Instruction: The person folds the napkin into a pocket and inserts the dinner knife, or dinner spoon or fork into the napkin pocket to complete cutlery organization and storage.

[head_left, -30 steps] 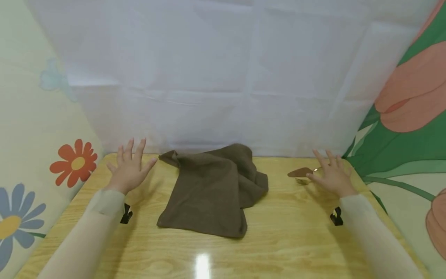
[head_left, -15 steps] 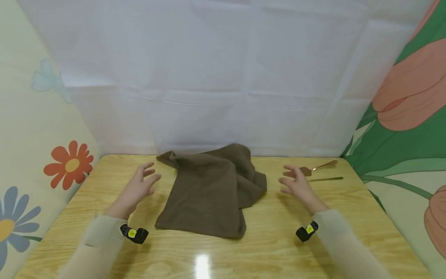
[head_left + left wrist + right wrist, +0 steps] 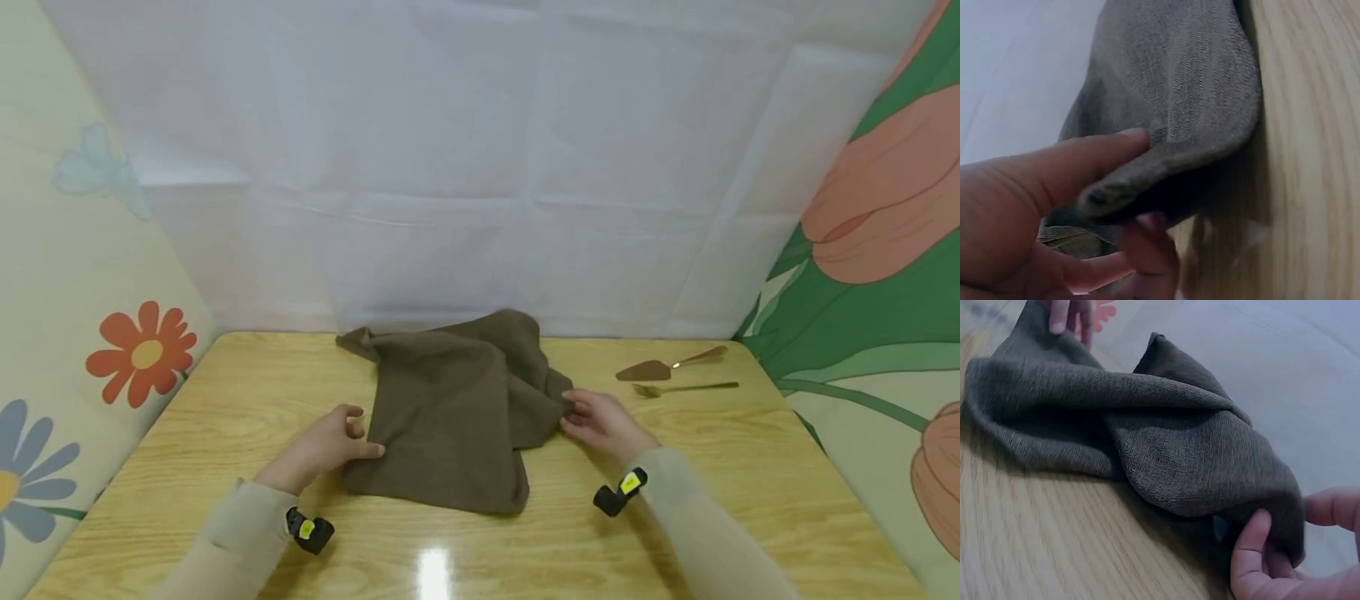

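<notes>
A rumpled brown cloth (image 3: 442,417) lies on the table, its right part bunched into folds. My left hand (image 3: 326,442) is at its left edge; in the left wrist view the thumb lies over the raised cloth edge (image 3: 1172,81), with fingertips curled beneath. At the opposite side my right hand (image 3: 603,423) pinches the bunched right end. The right wrist view shows that end of the cloth (image 3: 1191,462) between the thumb and fingers (image 3: 1250,544), lifted a little off the wood.
A cake server (image 3: 647,372) and a fork (image 3: 686,387) lie side by side at the table's back right. A white sheet (image 3: 435,167) hangs behind the table (image 3: 600,533). Flower-patterned walls (image 3: 885,333) stand at both sides.
Both hands have come down from spread-fingered positions near the back of the table, inward to the cloth's left and right edges, and taken hold there. The server and fork are uncovered.
</notes>
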`<state>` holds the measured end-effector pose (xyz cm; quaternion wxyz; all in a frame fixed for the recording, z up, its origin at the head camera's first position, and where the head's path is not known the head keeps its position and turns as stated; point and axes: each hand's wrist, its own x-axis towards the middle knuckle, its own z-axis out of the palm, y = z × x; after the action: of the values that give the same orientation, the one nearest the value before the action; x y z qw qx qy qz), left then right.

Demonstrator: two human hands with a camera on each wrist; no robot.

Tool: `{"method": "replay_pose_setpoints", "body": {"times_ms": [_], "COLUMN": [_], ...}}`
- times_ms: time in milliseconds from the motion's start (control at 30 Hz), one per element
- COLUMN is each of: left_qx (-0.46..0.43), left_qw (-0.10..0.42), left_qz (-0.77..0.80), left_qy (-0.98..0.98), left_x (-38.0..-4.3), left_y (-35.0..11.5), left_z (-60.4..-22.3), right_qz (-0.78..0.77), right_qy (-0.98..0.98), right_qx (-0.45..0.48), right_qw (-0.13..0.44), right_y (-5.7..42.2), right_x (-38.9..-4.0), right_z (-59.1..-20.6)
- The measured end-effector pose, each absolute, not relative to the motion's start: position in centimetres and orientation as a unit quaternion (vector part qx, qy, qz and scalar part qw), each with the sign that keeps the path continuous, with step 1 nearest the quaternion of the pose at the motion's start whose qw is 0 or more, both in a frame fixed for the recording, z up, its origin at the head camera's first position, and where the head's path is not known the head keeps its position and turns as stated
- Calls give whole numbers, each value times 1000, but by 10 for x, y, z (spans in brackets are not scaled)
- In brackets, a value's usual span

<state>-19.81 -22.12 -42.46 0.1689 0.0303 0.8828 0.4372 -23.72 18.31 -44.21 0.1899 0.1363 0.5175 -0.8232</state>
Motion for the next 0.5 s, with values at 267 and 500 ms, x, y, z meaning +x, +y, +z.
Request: {"method": "replay_pose_setpoints", "body": {"times_ms": [267, 500], "left_qx": [42, 2], "left_qw": [142, 189], "left_qz": [454, 577], "left_qy": [878, 795], "left_x": [-198, -193], "left_y": [-233, -234], "left_z": [-426, -429], "right_qz": [-850, -883], "right_qy": [477, 409], "right_qx": [89, -1], "right_qw": [204, 229], "right_y": [177, 157], "right_x": [-240, -236], "right_z": [-443, -450]}}
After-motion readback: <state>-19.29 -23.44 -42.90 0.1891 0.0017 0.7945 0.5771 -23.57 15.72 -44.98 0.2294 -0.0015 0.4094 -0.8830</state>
